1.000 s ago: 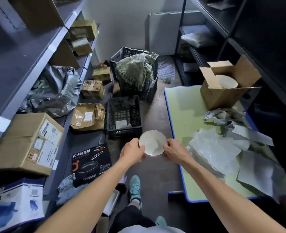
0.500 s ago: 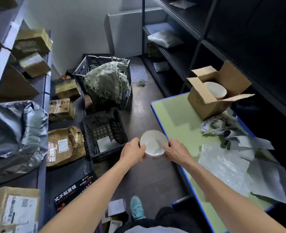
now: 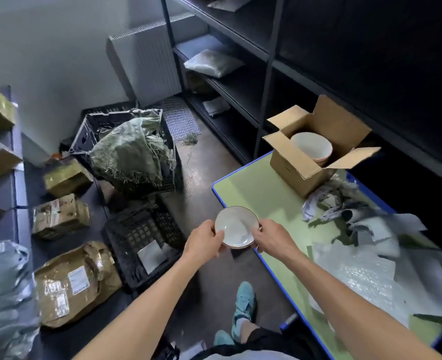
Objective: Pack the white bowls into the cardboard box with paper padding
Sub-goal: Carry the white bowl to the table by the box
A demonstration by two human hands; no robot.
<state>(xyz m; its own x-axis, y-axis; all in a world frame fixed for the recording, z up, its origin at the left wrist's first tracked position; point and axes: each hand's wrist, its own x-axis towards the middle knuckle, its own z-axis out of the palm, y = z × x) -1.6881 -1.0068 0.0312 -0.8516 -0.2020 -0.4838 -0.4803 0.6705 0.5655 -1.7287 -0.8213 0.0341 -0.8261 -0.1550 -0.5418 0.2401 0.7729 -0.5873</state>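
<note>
I hold a small white bowl (image 3: 236,226) with a thin brown rim at chest height, just over the near left edge of the green table (image 3: 256,189). My left hand (image 3: 205,241) grips its left rim and my right hand (image 3: 272,239) grips its right rim. An open cardboard box (image 3: 296,166) stands at the far end of the table with a larger white bowl (image 3: 311,146) inside it. Crumpled grey paper (image 3: 329,201) lies next to the box, with flat paper sheets (image 3: 386,229) and bubble wrap (image 3: 357,274) nearer to me.
Black plastic crates (image 3: 142,229) stand on the floor to the left, one holding a green sack (image 3: 129,154). Taped parcels (image 3: 71,284) lie on a low dark shelf at the left. Dark shelving (image 3: 266,74) runs along the right behind the table. My feet in teal shoes (image 3: 244,305) are below.
My view has swung to the right and tilted, bringing the table and box closer to centre. The bowl stays held between both hands and now sits at the table's edge.
</note>
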